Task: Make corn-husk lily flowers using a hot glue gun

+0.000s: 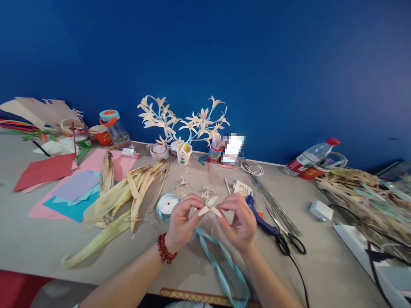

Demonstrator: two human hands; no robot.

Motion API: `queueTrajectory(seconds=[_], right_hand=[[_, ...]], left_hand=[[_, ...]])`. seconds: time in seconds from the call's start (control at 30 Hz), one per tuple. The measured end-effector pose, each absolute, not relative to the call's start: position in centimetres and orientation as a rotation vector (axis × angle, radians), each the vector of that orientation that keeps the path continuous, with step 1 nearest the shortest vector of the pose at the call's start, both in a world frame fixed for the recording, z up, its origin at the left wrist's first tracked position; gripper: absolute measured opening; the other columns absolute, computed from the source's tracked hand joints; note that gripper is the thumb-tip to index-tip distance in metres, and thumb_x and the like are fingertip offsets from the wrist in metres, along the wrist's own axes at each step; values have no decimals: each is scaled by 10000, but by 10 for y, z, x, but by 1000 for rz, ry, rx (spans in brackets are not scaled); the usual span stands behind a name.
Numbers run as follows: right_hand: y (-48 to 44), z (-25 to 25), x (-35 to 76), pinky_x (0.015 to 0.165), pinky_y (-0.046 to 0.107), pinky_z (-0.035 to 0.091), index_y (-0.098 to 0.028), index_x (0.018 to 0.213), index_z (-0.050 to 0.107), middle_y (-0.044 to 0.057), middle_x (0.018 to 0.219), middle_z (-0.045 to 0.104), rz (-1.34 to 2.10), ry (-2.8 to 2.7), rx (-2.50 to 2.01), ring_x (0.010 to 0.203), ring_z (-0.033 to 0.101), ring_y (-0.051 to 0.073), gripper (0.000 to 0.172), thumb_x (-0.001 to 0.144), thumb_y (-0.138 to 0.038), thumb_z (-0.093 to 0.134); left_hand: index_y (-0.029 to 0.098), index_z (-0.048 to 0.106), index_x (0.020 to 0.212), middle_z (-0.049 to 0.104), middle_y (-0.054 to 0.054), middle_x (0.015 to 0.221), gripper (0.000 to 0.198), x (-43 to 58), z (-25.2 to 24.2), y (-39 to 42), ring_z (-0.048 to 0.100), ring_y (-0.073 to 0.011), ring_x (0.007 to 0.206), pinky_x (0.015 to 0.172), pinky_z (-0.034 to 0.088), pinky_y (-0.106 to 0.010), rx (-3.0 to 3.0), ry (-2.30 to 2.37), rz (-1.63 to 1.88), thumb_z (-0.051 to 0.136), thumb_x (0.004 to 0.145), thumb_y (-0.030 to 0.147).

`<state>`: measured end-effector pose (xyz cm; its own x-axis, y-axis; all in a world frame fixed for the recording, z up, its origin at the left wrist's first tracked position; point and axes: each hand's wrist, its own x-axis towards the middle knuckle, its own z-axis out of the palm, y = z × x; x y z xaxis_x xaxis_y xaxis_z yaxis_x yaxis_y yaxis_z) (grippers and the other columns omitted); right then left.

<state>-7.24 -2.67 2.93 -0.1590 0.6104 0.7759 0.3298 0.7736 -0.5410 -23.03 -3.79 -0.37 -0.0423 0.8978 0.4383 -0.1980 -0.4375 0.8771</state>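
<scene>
Between my two hands is a small corn husk flower (210, 208) with pale pointed petals. My left hand (183, 222), with a red bead bracelet at its wrist, pinches a petal on the left. On the opposite side my right hand (239, 222) is closed with thumb and fingertips at another petal. A light blue ribbon (221, 261) hangs below the hands toward the table's front edge. Its spool (167, 206) lies just left of my left hand. A blue glue gun (261, 220) rests to the right of my right hand, beside black-handled scissors (290, 243).
Husk flowers (195, 124) on stems stand in a paper cup (184, 155) by the blue wall. Loose corn husks (128, 192) and coloured paper (77, 186) lie left. Wires (272, 201), a bottle (310, 156), a power strip (356, 248) and a husk pile (366, 201) are right.
</scene>
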Motion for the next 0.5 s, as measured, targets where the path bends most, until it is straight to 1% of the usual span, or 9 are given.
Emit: queueTrajectory(seconds=[0.07,0.13,0.27,0.37,0.5], right_hand=[[-28,28,-69,651,338,448,-203,847,616,31,746,592,364,-1769,-814,718,552,188,108,802,-106,625],[-30,22,-67,655,326,447,-198,836,605,32,757,583,455,-1772,-854,722,552,183,87,821,-113,609],[-35,5,-71,691,323,460,-197,847,583,37,805,578,603,-1765,-858,767,572,190,82,829,-120,606],[-38,-3,-77,738,340,470,-199,883,587,49,852,591,617,-1719,-843,823,587,204,110,823,-110,611],[-40,-4,-76,751,349,474,-210,948,630,54,867,618,568,-1649,-787,852,591,210,186,822,-77,596]], left_hand=[[185,679,834,632,-45,784,40,-231,-7,-38,584,-184,784,737,454,-320,1510,795,1705,641,824,175],[187,666,865,633,-42,800,68,-231,-10,-38,589,-183,795,736,461,-323,1578,783,1740,626,828,147],[182,639,850,618,-38,829,64,-230,-13,-36,581,-169,806,732,461,-307,1547,821,1727,611,838,126],[188,636,849,607,-34,865,86,-230,-14,-35,572,-163,832,746,457,-297,1530,837,1733,627,825,106],[201,646,871,600,-27,864,139,-229,-14,-36,565,-158,833,740,451,-287,1538,798,1725,625,816,75]])
